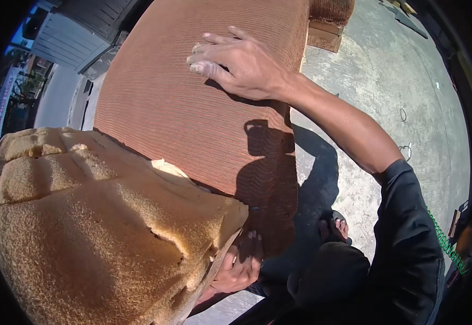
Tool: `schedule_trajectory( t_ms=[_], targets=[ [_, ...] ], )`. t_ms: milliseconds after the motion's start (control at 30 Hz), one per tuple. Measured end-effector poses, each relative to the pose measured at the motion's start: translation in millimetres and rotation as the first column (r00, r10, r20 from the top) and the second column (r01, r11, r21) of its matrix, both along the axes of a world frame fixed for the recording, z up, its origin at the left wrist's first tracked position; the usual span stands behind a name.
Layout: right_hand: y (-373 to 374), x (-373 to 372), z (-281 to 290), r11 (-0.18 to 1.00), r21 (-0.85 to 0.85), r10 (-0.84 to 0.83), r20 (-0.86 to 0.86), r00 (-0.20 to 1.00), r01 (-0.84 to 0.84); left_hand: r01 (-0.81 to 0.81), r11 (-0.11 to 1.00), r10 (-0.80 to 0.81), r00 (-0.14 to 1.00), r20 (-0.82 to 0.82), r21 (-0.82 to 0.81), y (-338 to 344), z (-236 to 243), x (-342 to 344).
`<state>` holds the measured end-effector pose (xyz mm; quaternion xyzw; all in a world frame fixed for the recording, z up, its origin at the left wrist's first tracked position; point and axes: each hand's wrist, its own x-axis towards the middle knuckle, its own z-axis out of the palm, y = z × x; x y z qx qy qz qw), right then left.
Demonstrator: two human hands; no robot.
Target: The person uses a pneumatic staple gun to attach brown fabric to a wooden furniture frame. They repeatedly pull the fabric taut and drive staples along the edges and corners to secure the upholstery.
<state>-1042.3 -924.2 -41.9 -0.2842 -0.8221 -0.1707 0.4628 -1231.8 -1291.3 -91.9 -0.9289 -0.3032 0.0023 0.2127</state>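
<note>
A long padded seat covered in brown ribbed fabric (176, 119) stretches away from me. My right hand (244, 65) rests on its far part, fingers spread, holding nothing. Worn yellow-brown foam (95, 233), grooved and torn, bulges over the near left of the seat. Below the foam's right edge, in shadow at the near end of the fabric, is my left hand (241, 268). Its fingers are bent together; the foam hides part of the hand, and what lies between them does not show.
A brown-covered piece with a bare wooden base (325, 35) stands at the far right on the concrete floor (376, 81). A green coiled hose (444, 241) hangs at the right. Wire loops (403, 115) lie on the floor. My foot (339, 226) is beside the seat.
</note>
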Motion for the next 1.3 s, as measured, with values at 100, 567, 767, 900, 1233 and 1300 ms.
schedule_trajectory(
  t_ms=[100, 567, 767, 900, 1233, 1300],
  targets=[
    [73, 37, 59, 0.907, -0.397, -0.120, 0.079, 0.990, 0.141, 0.055, 0.998, -0.055, 0.998, 0.010, -0.012, 7, 0, 4],
    [-141, -45, -19, 0.938, -0.347, 0.202, 0.480, 0.853, -0.027, 0.106, 0.993, -0.110, 0.988, -0.106, -0.044, 7, 6, 2],
    [-149, -52, -43, 0.940, -0.336, -0.013, 0.155, 0.988, 0.065, 0.107, 0.994, -0.107, 0.993, -0.056, 0.001, 6, -22, -2],
    [-188, -54, -45, 0.968, -0.244, -0.006, 0.212, 0.977, 0.058, 0.090, 0.995, -0.083, 0.982, -0.172, 0.034, -10, 0, -5],
    [-152, 186, -156, 0.501, -0.559, -0.706, 0.179, 0.685, 0.661, 0.116, 0.993, -0.110, 0.981, -0.160, 0.029, -1, -11, -1],
    [-151, 226, -209, 0.229, -0.707, -0.642, 0.407, 0.649, 0.669, 0.110, 0.994, -0.106, 0.986, -0.131, 0.024, 1, -14, -2]
  ],
)
